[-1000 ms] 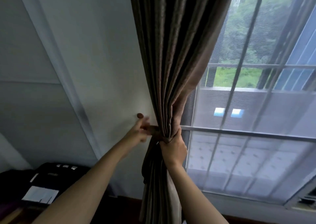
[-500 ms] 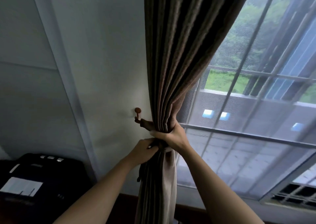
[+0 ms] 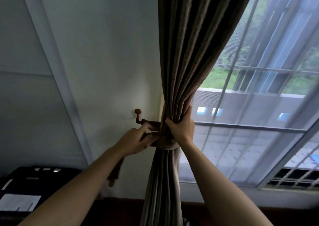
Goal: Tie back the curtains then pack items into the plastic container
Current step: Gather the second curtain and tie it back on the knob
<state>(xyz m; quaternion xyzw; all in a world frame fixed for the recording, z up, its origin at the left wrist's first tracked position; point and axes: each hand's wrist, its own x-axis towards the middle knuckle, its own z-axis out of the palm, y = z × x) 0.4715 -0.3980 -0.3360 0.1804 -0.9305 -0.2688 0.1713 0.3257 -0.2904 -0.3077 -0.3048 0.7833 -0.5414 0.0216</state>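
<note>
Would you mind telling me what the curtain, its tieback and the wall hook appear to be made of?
The curtain: heavy woven fabric, matte brown, deep soft pleats. The tieback: seemingly matching cloth band, folding limply. The wall hook: probably wood or painted metal; smooth reddish-brown round knob.

brown curtain, matching brown tieback, reddish-brown hook, white wall.

Bare wall left of hook; curtain close right.
</note>
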